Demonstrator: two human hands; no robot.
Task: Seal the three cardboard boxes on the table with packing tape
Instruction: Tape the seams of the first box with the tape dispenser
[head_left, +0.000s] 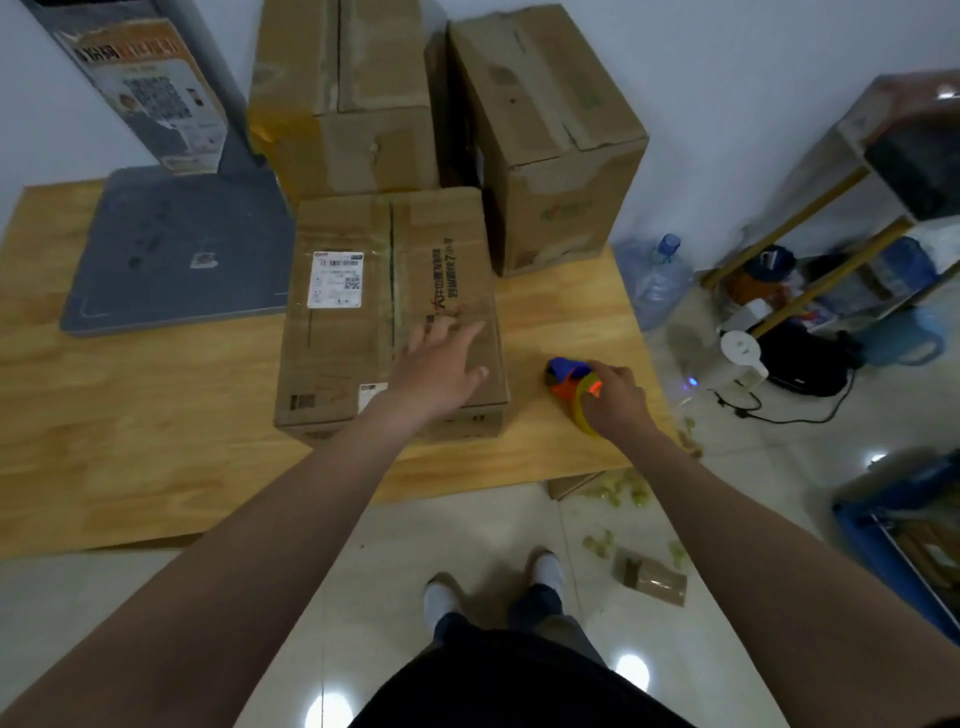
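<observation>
Low brown cardboard box with white shipping label (389, 312) lies on light wooden table (130, 415), near front edge. Long axis runs away from person; flap seam follows same line. Left hand (441, 364) rests flat on box top, right of seam, fingers straight and spread. Right hand (615, 397) grips blue-and-orange tape dispenser with yellowish roll (569, 376) on table just right of box; blue head points toward box. Taller brown rear-left box (353, 93) and taller brown rear-right box (550, 135) stand behind, side by side. Judgement: cardboard stiff at edges, flaps likely yield at seam; steady by pressing top. Weight not determinable.
</observation>
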